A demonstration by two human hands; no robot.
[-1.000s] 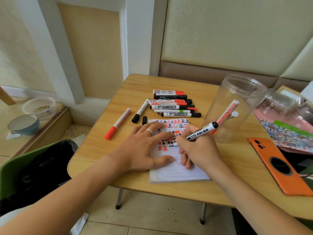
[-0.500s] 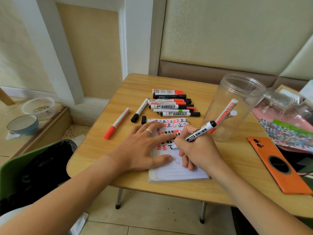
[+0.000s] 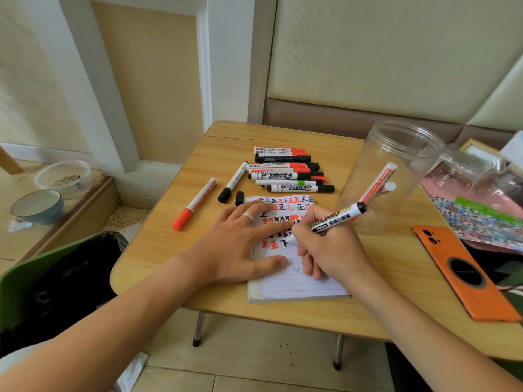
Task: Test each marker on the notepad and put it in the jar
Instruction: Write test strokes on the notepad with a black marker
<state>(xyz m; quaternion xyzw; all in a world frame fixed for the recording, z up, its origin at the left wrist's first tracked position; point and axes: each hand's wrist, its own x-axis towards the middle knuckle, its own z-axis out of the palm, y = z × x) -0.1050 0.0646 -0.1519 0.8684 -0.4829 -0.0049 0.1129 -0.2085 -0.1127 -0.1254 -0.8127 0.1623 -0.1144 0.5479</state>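
the table [image 3: 175,244] has a smooth, faintly glossy wood-grain top on metal legs. the notepad [image 3: 297,287], at its centre, is matt lined paper. at 2 o'clock from it the jar [image 3: 402,154] is clear glossy plastic. the markers [image 3: 285,176] at 12 o'clock have smooth plastic barrels. the phone case [image 3: 481,295] at 3 o'clock looks matt orange.

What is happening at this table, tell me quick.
A person is testing markers. The right hand grips a black whiteboard marker, its tip on the notepad, which is already full of red and black test marks. The left hand lies flat on the page, steadying it. The clear jar holds two markers. A pile of markers waits behind the notepad, and a loose black cap lies beside it.
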